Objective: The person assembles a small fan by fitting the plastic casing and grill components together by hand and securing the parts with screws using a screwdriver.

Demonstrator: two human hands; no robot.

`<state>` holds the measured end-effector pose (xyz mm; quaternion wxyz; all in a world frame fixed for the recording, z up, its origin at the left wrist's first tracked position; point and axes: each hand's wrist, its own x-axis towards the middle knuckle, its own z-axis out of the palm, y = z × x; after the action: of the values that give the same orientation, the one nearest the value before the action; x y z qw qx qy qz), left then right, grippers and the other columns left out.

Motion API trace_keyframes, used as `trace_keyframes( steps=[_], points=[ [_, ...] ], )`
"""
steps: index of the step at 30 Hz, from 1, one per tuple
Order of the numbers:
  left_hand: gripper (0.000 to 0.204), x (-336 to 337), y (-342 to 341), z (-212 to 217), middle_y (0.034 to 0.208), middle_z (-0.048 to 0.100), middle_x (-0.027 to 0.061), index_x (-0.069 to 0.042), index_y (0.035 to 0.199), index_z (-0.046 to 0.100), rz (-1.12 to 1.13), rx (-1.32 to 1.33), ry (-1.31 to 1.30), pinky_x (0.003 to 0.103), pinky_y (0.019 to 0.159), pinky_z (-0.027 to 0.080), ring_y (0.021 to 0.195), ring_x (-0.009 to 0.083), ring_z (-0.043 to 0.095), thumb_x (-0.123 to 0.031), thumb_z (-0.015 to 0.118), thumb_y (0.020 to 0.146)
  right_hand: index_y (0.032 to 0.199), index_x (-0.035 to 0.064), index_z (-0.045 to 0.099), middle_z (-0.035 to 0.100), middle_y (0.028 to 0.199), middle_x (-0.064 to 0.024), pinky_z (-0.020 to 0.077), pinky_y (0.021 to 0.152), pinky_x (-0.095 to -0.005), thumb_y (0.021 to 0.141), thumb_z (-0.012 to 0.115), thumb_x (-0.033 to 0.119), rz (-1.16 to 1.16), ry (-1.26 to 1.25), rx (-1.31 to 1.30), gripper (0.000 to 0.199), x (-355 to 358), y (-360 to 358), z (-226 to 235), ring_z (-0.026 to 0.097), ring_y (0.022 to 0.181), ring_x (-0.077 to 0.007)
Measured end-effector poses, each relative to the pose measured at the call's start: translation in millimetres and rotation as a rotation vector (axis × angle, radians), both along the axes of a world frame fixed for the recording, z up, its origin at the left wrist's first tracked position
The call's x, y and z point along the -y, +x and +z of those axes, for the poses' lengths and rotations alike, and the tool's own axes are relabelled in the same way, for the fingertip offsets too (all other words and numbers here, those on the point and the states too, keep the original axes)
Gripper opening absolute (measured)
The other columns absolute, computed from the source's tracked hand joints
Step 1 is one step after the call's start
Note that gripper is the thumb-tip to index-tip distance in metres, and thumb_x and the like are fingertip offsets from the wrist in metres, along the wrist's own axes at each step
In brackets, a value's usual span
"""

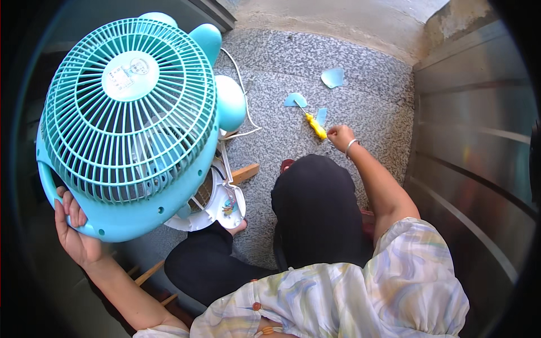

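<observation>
My left hand [73,228] grips the lower left rim of a turquoise fan housing [163,214], its fingers hooked through a slot there. The housing's round slatted grille [180,121] faces up, with a pale label disc at its middle. Just above the floor, my right hand [341,138] is closed, fingertips pressed together; whatever they hold is too small to make out. A yellow-handled screwdriver [316,126] lies right beside those fingertips, apparently untouched, its shaft reaching onto a light blue plastic piece [295,100]. Under the housing shows a white casing [230,211] with some wires inside.
Two more light blue pieces [332,78] [322,116] lie on the speckled grey floor [360,84]. A white cord [242,84] loops beside the fan. A wooden bar [245,172] sticks out near the casing. On the right stands a metal panel [473,112].
</observation>
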<state>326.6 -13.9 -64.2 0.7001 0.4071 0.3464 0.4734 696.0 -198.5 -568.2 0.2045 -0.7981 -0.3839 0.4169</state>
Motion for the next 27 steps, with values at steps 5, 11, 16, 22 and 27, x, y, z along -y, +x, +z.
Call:
trace_keyframes(
  steps=[5, 11, 16, 22, 27],
  points=[
    [0.026, -3.3, 34.8, -28.7, 0.076, 0.043, 0.0022, 0.001, 0.109, 0.041, 0.095, -0.063, -0.067, 0.022, 0.050, 0.036, 0.057, 0.0097, 0.042, -0.008, 0.045, 0.084, 0.091, 0.0048, 0.062, 0.062, 0.095, -0.0192, 0.0475, 0.075, -0.0411, 0.075, 0.062, 0.036, 0.209, -0.258, 0.175, 0.036, -60.9, -11.6, 13.5, 0.061, 0.088, -0.0331],
    [0.028, -9.6, 53.2, -41.5, 0.073, 0.046, 0.0025, -0.003, 0.106, 0.050, -0.007, 0.038, -0.125, 0.027, 0.053, 0.038, 0.056, 0.0117, 0.044, -0.026, 0.044, 0.092, 0.101, 0.0059, 0.060, 0.063, 0.100, -0.0147, 0.0504, 0.078, -0.0399, 0.078, 0.058, 0.034, 0.364, -0.461, 0.391, 0.036, -61.3, -20.9, -37.1, 0.062, 0.091, -0.0303],
    [0.032, -11.2, 40.0, -46.8, 0.072, 0.045, 0.0010, -0.005, 0.102, 0.050, -0.003, 0.115, -0.146, 0.026, 0.055, 0.038, 0.057, 0.0103, 0.042, -0.035, 0.045, 0.092, 0.094, 0.0015, 0.062, 0.064, 0.088, -0.0174, 0.0510, 0.069, -0.0389, 0.078, 0.059, 0.028, 0.320, -0.272, 0.434, 0.031, -46.4, -17.1, -31.1, 0.065, 0.078, -0.0295],
    [0.019, -12.2, 50.2, -33.6, 0.075, 0.049, 0.0030, -0.003, 0.090, 0.048, 0.061, 0.132, -0.087, 0.027, 0.060, 0.043, 0.063, 0.0112, 0.048, -0.021, 0.055, 0.088, 0.076, 0.0042, 0.055, 0.052, 0.061, -0.0016, 0.0405, 0.041, -0.0243, 0.082, 0.056, 0.021, -0.299, 0.184, -0.528, 0.018, -33.3, 18.6, 47.2, 0.049, 0.044, -0.0111],
    [0.016, -9.1, 65.7, -14.9, 0.076, 0.053, 0.0082, 0.001, 0.083, 0.051, 0.174, 0.073, -0.082, 0.030, 0.064, 0.046, 0.067, 0.0155, 0.051, -0.014, 0.055, 0.087, 0.087, 0.0033, 0.054, 0.052, 0.072, -0.0011, 0.0418, 0.055, -0.0238, 0.086, 0.051, 0.016, -0.383, 0.460, -0.797, 0.013, -37.6, 23.7, 199.8, 0.049, 0.061, -0.0091]
  ],
)
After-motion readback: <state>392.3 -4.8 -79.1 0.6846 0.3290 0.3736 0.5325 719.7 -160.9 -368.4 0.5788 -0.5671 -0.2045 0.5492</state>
